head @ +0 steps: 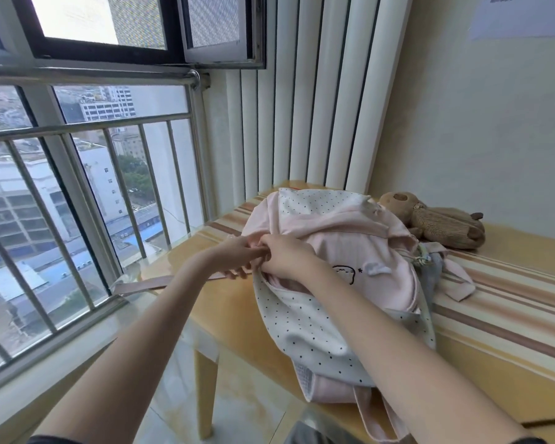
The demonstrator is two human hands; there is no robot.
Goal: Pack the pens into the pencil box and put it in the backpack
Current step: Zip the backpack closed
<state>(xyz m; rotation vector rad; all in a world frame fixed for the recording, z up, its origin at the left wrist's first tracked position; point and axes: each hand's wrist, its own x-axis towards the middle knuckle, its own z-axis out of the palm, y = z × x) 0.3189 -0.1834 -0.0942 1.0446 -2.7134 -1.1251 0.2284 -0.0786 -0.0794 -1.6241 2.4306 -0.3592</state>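
Both hands at the backpack's left edge, prob working the zip/opening.

Left hand pinches pink fabric at the bag's rim; right hand is curled just beside it, touching, fingers closed on the same seam. Can't see a zip pull, too small/hidden. Pencil box + pens not visible; my guess is they're already inside, can't confirm. Backpack lies flat on the worktop, long axis running from near me away twd the wall, straps end at my side, top end by the plush toy. Opening faces left, twd the window. To do this well: keep left hand anchoring the fabric taut, pull w/ right along the seam line, not upward, so the soft cloth doesn't bunch or snag.
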